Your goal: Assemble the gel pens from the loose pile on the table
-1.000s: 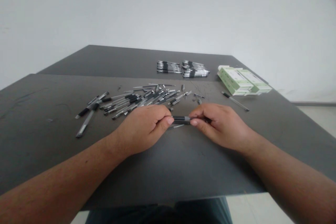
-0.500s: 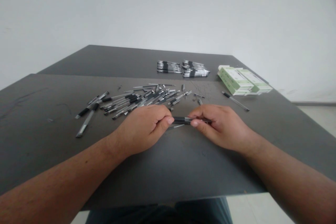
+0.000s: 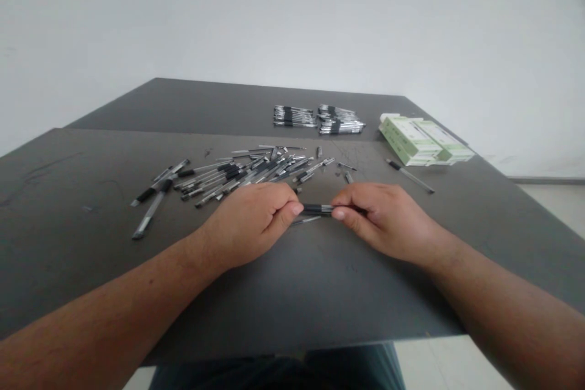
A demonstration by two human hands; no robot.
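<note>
Between my hands, a little above the near part of the table, are pens with black grips, lying level; my fingers hide how many. My left hand is closed on their left end, thumb toward me. The right end sits pinched between thumb and fingers of my right hand. Just beneath, a thin pen part lies on the table. Behind my left hand spreads a loose heap of clear pens with black grips, with small caps and thin pieces at its right side.
Two bundles of pens, a left one and a right one, lie farther back on the dark table. Green and white boxes stand at the right, a single pen before them. Crossed pens lie at the left.
My right hand's fingertips have shifted very slightly to the right along the pens. The left hand and the things on the table stay where they were.
</note>
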